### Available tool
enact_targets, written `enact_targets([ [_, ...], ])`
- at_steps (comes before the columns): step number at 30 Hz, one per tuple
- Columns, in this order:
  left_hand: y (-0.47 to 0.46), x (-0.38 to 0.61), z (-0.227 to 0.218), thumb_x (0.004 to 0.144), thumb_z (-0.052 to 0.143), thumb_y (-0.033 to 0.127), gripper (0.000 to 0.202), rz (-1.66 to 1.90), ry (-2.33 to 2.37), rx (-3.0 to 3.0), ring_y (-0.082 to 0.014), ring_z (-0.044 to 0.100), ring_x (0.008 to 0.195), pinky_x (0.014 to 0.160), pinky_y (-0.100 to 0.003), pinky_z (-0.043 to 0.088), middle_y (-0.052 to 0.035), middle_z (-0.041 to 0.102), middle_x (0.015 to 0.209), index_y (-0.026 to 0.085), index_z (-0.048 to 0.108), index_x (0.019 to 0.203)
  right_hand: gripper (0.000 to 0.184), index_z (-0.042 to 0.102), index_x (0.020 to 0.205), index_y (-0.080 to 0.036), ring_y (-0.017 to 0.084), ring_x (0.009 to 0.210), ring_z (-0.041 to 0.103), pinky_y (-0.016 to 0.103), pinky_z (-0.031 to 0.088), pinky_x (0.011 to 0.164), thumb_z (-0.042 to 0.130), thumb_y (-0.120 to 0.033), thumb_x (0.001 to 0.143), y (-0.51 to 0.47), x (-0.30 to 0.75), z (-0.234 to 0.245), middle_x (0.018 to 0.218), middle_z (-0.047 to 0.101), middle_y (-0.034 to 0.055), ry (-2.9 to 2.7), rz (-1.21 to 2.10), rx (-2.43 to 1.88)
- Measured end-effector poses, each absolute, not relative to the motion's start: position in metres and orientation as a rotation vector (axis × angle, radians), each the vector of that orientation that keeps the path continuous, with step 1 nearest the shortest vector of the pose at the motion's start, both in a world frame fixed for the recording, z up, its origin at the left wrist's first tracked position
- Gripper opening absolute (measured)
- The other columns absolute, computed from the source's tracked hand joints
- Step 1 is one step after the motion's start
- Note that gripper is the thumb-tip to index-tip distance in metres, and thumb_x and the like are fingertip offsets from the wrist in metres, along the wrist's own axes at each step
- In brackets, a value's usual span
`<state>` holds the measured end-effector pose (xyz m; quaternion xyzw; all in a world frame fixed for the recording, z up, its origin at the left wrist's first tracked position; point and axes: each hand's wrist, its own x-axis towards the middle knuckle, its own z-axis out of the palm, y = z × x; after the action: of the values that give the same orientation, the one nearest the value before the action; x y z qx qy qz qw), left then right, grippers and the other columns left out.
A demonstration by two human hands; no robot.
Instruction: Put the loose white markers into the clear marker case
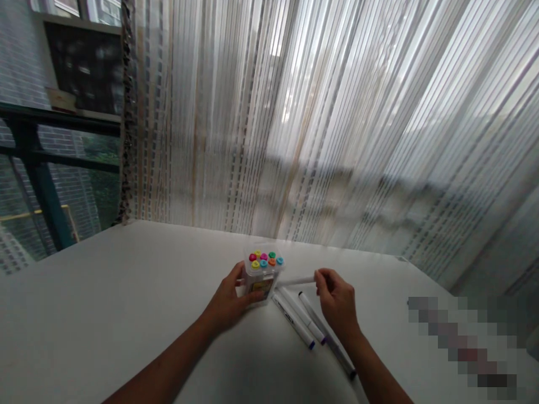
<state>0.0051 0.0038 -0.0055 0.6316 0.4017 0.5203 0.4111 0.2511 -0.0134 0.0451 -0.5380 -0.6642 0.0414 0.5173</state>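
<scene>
Pinching a white marker (297, 280) in the right hand (337, 300), long axis pointing left toward the clear marker box (267, 275), left hand (227, 300) wrapping its side.

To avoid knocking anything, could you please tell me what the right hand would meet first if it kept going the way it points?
Probably the clear marker case in the left hand, though depth is unclear.

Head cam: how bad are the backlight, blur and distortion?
Head view: the sheer striped curtain is bright and backlit, so the left hand and right hand look dim; wide-angle distortion slants the edges of the white table; the white marker looks slightly soft; a pixelated mosaic patch covers the lower right; the caps on the clear marker case stay distinct.
</scene>
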Motion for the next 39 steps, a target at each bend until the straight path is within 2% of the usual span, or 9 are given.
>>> enact_targets([
  [3, 0.006, 0.005, -0.01, 0.071, 0.081, 0.04, 0.059, 1.323, 0.986, 1.582, -0.0329, 0.063, 0.115, 0.102, -0.051, 0.047, -0.0115, 0.068, 0.127, 0.023, 0.058, 0.123, 0.03, 0.062, 0.075, -0.019, 0.017, 0.054, 0.056, 0.027, 0.041, 0.055, 0.045, -0.037, 0.091, -0.017, 0.248, 0.039, 0.058, 0.059, 0.0022, -1.764, 0.127, -1.408],
  [8, 0.008, 0.004, -0.013, 0.07, 0.083, 0.039, 0.06, 1.321, 0.989, 1.574, -0.0324, 0.064, 0.115, 0.104, -0.051, 0.045, -0.0109, 0.068, 0.125, 0.024, 0.058, 0.123, 0.014, 0.071, 0.088, -0.017, 0.019, 0.073, 0.061, 0.027, 0.038, 0.066, 0.058, -0.02, 0.084, -0.024, 0.24, 0.043, 0.075, 0.07, 0.0049, -2.197, 0.213, -1.78],
  [13, 0.007, 0.004, -0.012, 0.067, 0.084, 0.04, 0.062, 1.31, 1.019, 1.547, -0.0343, 0.063, 0.116, 0.105, -0.052, 0.045, -0.0123, 0.069, 0.123, 0.023, 0.058, 0.121, 0.013, 0.073, 0.09, -0.017, 0.021, 0.08, 0.063, 0.028, 0.036, 0.066, 0.064, -0.023, 0.083, -0.027, 0.235, 0.045, 0.081, 0.072, 0.0068, -2.326, 0.252, -1.873],
  [18, 0.007, 0.004, -0.012, 0.066, 0.084, 0.042, 0.063, 1.297, 1.003, 1.532, -0.0353, 0.065, 0.113, 0.102, -0.053, 0.047, -0.012, 0.069, 0.122, 0.022, 0.059, 0.12, 0.015, 0.073, 0.086, -0.017, 0.021, 0.079, 0.063, 0.029, 0.039, 0.068, 0.06, -0.024, 0.087, -0.028, 0.236, 0.044, 0.079, 0.071, 0.0069, -2.276, 0.212, -1.836],
  [22, 0.009, 0.005, -0.014, 0.068, 0.083, 0.041, 0.062, 1.312, 1.007, 1.563, -0.0335, 0.063, 0.116, 0.102, -0.05, 0.047, -0.0105, 0.068, 0.124, 0.024, 0.058, 0.123, 0.02, 0.071, 0.09, -0.014, 0.018, 0.066, 0.06, 0.028, 0.04, 0.063, 0.053, -0.021, 0.089, -0.029, 0.235, 0.052, 0.069, 0.067, 0.0044, -2.083, 0.191, -1.626],
  [26, 0.008, 0.006, -0.012, 0.07, 0.082, 0.041, 0.063, 1.309, 1.004, 1.565, -0.0324, 0.064, 0.112, 0.101, -0.049, 0.048, -0.0108, 0.068, 0.124, 0.023, 0.056, 0.124, 0.025, 0.069, 0.098, -0.014, 0.015, 0.059, 0.056, 0.026, 0.041, 0.059, 0.05, -0.027, 0.091, -0.029, 0.226, 0.083, 0.066, 0.063, 0.0022, -1.936, 0.128, -1.268],
  [31, 0.007, 0.007, -0.008, 0.07, 0.08, 0.038, 0.057, 1.34, 0.941, 1.612, -0.0311, 0.065, 0.11, 0.1, -0.046, 0.046, -0.0103, 0.069, 0.123, 0.022, 0.058, 0.121, 0.03, 0.069, 0.114, -0.014, 0.017, 0.075, 0.061, 0.028, 0.045, 0.07, 0.057, -0.029, 0.092, -0.024, 0.198, 0.135, 0.091, 0.068, 0.0082, -2.259, -0.009, -1.214],
  [34, 0.008, 0.007, -0.008, 0.071, 0.08, 0.039, 0.058, 1.355, 0.934, 1.63, -0.0303, 0.065, 0.109, 0.098, -0.044, 0.047, -0.0094, 0.07, 0.122, 0.022, 0.057, 0.122, 0.025, 0.073, 0.109, -0.015, 0.019, 0.088, 0.064, 0.03, 0.044, 0.079, 0.057, -0.026, 0.094, -0.02, 0.182, 0.151, 0.102, 0.068, 0.0104, -2.478, -0.064, -1.322],
  [39, 0.006, 0.009, -0.006, 0.069, 0.079, 0.04, 0.058, 1.348, 0.979, 1.613, -0.0309, 0.065, 0.108, 0.096, -0.044, 0.049, -0.0091, 0.07, 0.121, 0.021, 0.058, 0.12, 0.021, 0.076, 0.1, -0.015, 0.02, 0.093, 0.064, 0.029, 0.044, 0.081, 0.056, -0.019, 0.093, -0.015, 0.17, 0.162, 0.103, 0.07, 0.011, -2.573, -0.098, -1.405],
])
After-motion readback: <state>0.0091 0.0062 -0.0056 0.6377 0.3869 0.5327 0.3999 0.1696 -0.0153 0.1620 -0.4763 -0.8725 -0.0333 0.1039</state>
